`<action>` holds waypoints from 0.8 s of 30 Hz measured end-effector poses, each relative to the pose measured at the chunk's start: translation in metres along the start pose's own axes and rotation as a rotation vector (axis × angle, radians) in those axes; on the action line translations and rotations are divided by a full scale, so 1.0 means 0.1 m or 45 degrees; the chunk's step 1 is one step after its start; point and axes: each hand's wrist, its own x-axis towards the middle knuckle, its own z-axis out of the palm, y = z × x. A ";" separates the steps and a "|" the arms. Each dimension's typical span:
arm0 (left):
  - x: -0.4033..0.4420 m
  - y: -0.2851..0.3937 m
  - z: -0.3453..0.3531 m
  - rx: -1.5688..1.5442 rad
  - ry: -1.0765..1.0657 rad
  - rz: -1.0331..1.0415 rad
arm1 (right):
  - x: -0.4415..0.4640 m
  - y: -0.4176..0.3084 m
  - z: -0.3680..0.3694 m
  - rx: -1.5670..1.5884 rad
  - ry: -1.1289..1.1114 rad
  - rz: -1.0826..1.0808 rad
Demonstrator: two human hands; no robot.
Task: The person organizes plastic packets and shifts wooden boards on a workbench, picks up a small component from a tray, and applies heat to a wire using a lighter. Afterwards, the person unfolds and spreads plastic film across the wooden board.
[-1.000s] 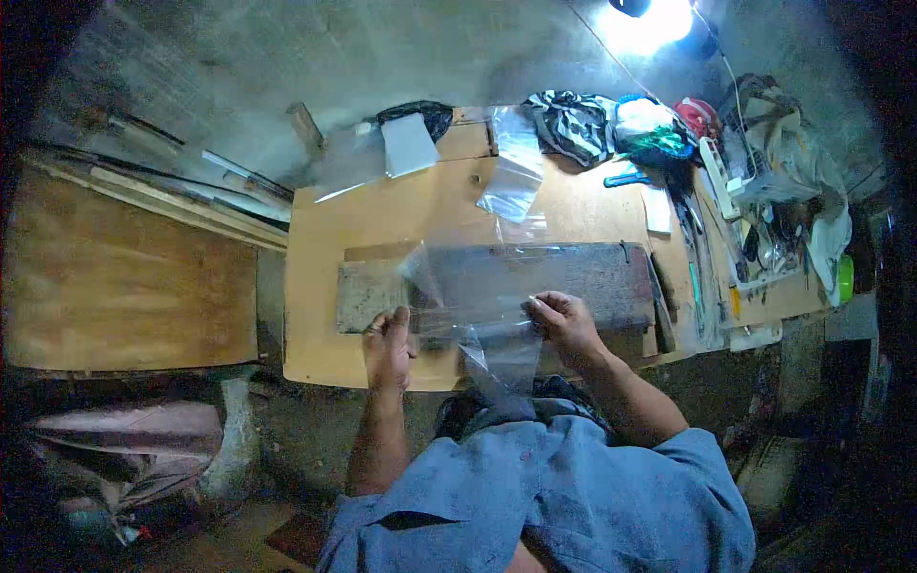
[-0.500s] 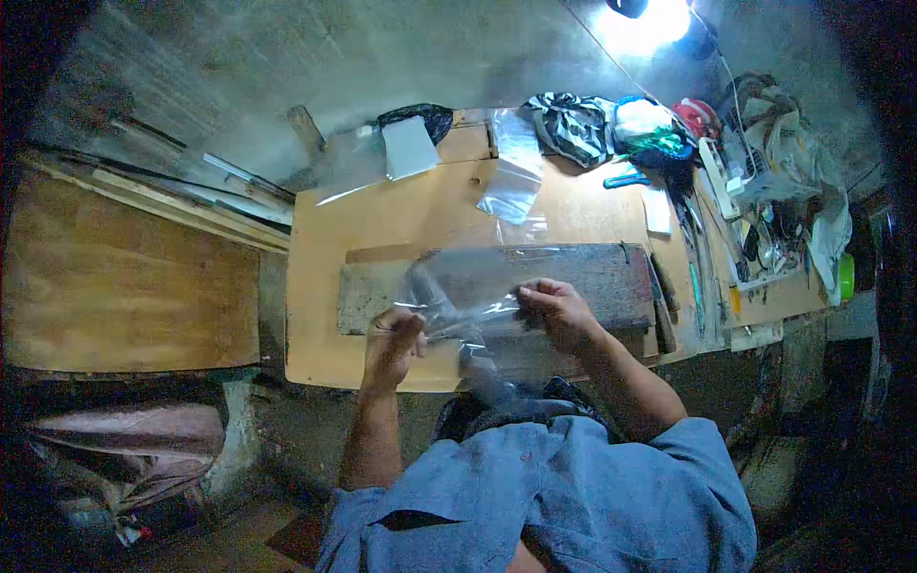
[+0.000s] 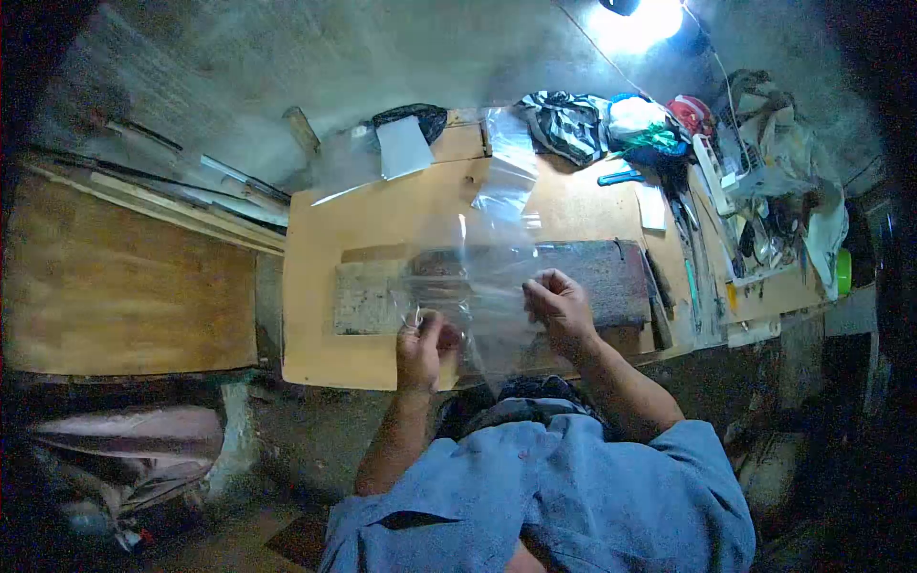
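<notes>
A clear plastic sheet (image 3: pixel 492 301), perhaps a bag, is stretched between my two hands above the table. My left hand (image 3: pixel 422 349) pinches its left side near the table's front edge. My right hand (image 3: pixel 559 307) grips the right side with thumb and fingers closed. Beneath the plastic lies a long, worn board (image 3: pixel 597 277), partly seen through the film. The sheet's exact outline is hard to make out because it is transparent and blurred.
More clear plastic (image 3: pixel 509 158) lies at the table's back, beside a white sheet (image 3: pixel 405 148) and a striped bag (image 3: pixel 565 127). A blue-handled tool (image 3: pixel 622 178) rests to the right, near a cluttered rack (image 3: pixel 764 277). A lamp (image 3: pixel 638 27) shines above.
My left hand has moved right, closer to my right hand. The plastic between them now spreads higher and wider. My right hand has barely shifted.
</notes>
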 end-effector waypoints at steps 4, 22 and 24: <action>0.04 0.20 -0.09 0.076 0.031 -0.019 | 0.11 0.03 -0.16 0.000 0.090 -0.176; 0.20 0.23 -0.73 0.229 0.329 -0.035 | 0.54 0.44 -1.45 -0.680 0.466 -0.198; 0.19 0.38 -0.86 0.075 0.529 -0.024 | 0.54 0.48 -1.42 -0.723 0.435 -0.203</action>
